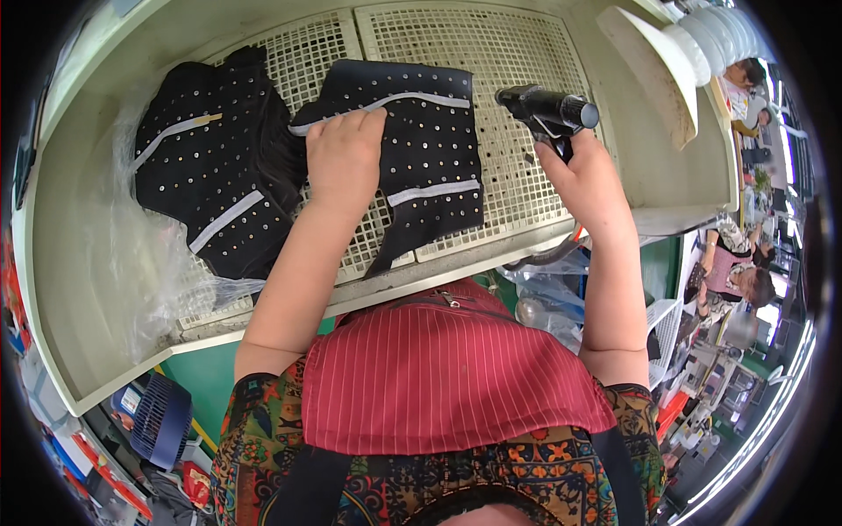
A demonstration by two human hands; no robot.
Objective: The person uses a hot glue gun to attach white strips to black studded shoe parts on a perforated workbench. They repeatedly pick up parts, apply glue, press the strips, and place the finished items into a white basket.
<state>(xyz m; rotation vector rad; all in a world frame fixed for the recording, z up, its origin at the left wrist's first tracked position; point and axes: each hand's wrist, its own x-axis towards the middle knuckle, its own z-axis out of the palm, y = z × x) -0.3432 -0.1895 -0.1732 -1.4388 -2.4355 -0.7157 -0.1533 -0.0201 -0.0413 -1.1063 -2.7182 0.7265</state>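
A black studded fabric piece (430,140) with two pale grey strips lies on a perforated cream grid. My left hand (344,153) is at its left part, fingers together and curled onto the fabric beside the upper grey strip. My fingertips partly cover that strip. In my right hand (589,180) is a black pistol-shaped tool that looks like a spray gun (551,110), held above the grid to the right of the fabric. Its grip is mostly hidden by my fingers. To the left lies a stack of similar black studded pieces (210,167), with grey strips on the top one.
Clear plastic sheeting (145,272) lies under and beside the stack. The cream tray's raised wall (70,289) surrounds the grid (491,53). A white hood with a ribbed hose (715,44) hangs at the right. A dark blue fan (162,421) stands lower left. Other people work far right.
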